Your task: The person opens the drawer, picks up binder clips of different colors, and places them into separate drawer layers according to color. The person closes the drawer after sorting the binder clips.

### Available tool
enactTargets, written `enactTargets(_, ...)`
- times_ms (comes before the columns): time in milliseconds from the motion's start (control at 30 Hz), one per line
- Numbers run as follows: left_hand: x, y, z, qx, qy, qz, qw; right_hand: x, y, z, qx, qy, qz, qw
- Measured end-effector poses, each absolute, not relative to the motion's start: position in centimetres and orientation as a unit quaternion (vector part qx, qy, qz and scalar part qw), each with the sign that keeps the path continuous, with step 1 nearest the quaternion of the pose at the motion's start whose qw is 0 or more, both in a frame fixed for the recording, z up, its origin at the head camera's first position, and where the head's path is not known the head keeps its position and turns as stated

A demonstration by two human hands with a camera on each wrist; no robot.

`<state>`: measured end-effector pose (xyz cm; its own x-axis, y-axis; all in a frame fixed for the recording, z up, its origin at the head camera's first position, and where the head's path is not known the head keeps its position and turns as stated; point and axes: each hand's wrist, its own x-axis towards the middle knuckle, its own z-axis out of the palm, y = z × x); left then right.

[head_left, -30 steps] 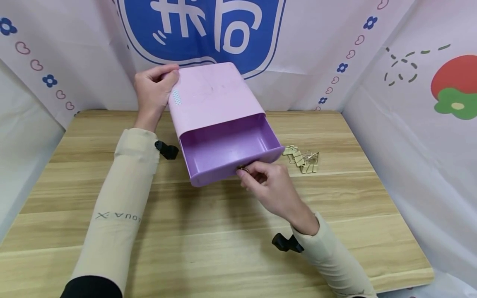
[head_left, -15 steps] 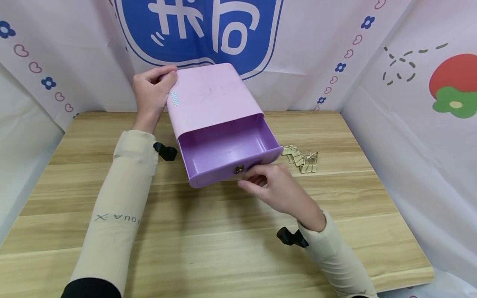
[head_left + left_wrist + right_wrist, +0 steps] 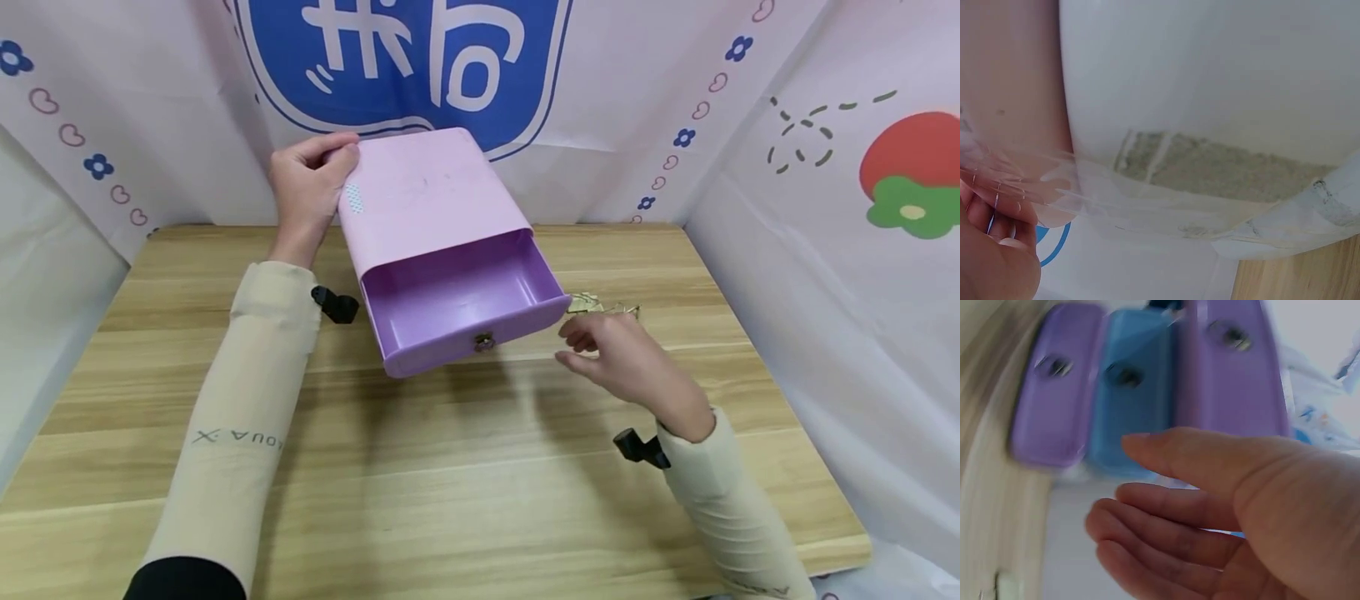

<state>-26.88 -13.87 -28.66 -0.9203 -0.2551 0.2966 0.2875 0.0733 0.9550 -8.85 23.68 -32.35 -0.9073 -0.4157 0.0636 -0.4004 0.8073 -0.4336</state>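
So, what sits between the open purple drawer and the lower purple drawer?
A blue drawer, its front showing between them in the right wrist view; the head view does not show it.

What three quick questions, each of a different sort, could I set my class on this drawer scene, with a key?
1. True or false: in the head view, the right hand is apart from the knob of the open drawer.
2. Multiple choice: what lies on the table, partly hidden by that hand? a) pens b) gold binder clips c) coins
3. Short answer: in the right wrist view, what colour is the middle drawer front?

Key: 1. True. 2. b. 3. Blue.
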Motion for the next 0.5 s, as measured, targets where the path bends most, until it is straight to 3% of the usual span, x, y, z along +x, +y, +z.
enactTargets(500, -26.4, -13.6, -28.3, -0.021, -0.714, -0.667, 0.213, -13.1, 28.0, -33.6, -0.196, 0.970, -0.140, -0.035)
